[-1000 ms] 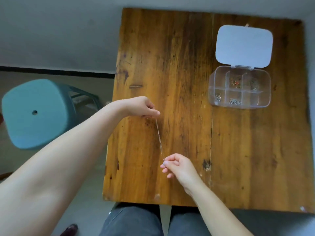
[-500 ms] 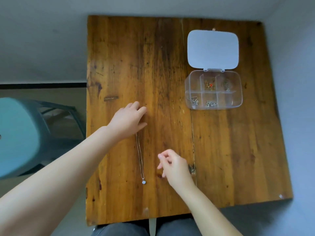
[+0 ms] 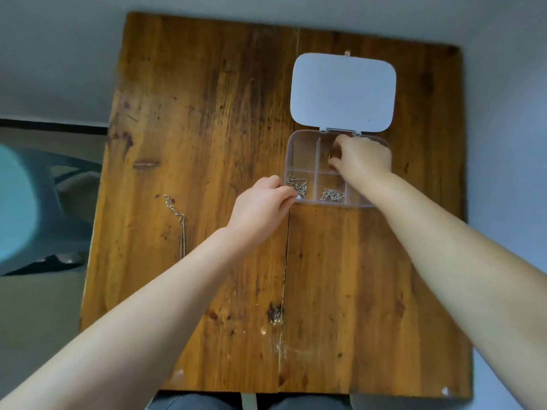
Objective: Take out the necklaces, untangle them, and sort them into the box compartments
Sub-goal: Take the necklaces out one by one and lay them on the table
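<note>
1. We see our right hand (image 3: 362,161) reaching into the clear plastic compartment box (image 3: 299,152), fingers curled narrow over the middle far cell. Something small and gold sits right at the fingertips, but we cannot tell whether it is gripped.
2. Our left hand (image 3: 260,205) pinches at the box's near-left corner, touching the tangled silver chain (image 3: 297,184) in that cell.
3. A second silver chain (image 3: 331,195) lies just right of those fingers, in the next near cell.
4. A straightened thin silver necklace (image 3: 177,220) lies on the worn wooden table (image 3: 207,99), well left of both hands, its length running toward us.

Home room, worn wooden table (image 3: 207,113), plastic stool (image 3: 17,208)
</note>
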### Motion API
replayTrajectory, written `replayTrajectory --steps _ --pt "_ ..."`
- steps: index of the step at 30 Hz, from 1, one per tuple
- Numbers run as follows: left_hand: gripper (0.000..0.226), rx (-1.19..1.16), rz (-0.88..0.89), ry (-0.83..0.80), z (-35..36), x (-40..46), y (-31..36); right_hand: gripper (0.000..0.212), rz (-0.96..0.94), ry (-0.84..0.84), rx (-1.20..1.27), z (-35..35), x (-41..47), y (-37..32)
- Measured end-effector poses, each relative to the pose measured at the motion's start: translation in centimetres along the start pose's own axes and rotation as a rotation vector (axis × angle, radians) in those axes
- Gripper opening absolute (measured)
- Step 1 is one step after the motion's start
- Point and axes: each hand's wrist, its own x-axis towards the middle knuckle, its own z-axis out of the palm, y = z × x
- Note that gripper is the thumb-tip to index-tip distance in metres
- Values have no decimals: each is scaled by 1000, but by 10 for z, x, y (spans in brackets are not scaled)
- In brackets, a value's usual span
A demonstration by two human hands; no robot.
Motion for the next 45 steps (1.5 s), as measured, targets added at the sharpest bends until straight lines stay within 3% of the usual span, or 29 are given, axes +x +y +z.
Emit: replayTrajectory --steps 8,16,25,31,38,41,44,45 --pt "19 13 -61 0 -2 1 6 18 -71 -53 -29 3 -1 2" --pt "21 -3 -55 -21 -6 2 7 20 -73 -348 -296 -19 10 -16" --pt "21 -11 -83 0 0 1 7 12 -363 -362 -350 -20 18 6" --pt "20 -7 -97 34 3 0 8 23 -374 -430 -133 -18 19 25" --pt "26 95 -134 20 -8 9 19 14 -295 -204 419 -56 -17 16" --pt "43 -333 -84 13 -37 21 39 14 -345 -244 757 -92 -47 -3" --pt "17 -662 -24 -154 -71 22 49 14 -335 -193 1028 -113 -75 -15" --pt "19 -709 -47 -194 -80 19 45 14 -301 -168 1119 -113 -83 -15"
